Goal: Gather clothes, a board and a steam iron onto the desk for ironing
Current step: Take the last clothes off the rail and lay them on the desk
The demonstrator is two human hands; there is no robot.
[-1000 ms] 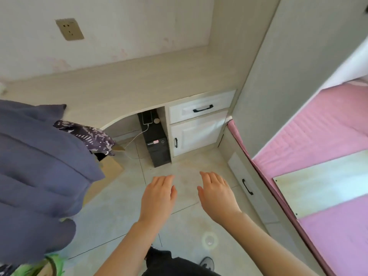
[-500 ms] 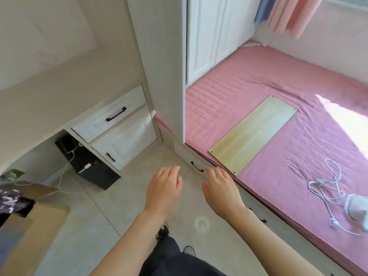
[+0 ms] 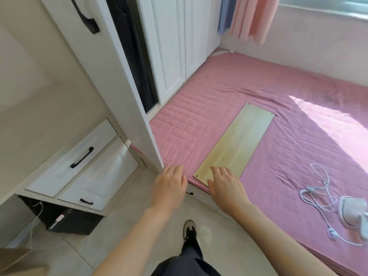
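Note:
A long pale wooden board (image 3: 237,143) lies flat on the pink bed (image 3: 298,124), its near end at the bed's edge. My right hand (image 3: 225,182) is over that near end with fingers spread, holding nothing. My left hand (image 3: 169,186) hovers open just left of it, near the bed's corner. A white steam iron (image 3: 353,215) with a tangled white cord (image 3: 318,194) lies on the bed at the far right. The desk top (image 3: 35,108) runs along the left. Dark clothes (image 3: 135,54) hang in the open wardrobe.
White drawers (image 3: 79,164) sit under the desk, with a black box (image 3: 65,218) and a cable on the floor below. A wardrobe door edge (image 3: 135,108) stands between desk and bed. My foot (image 3: 189,229) is on the tiled floor. A cardboard box (image 3: 18,259) is at lower left.
My view has swung right, from the desk to the bed. Both hands moved forward to the bed's edge, the right one now over the board's near end. The iron has come into view.

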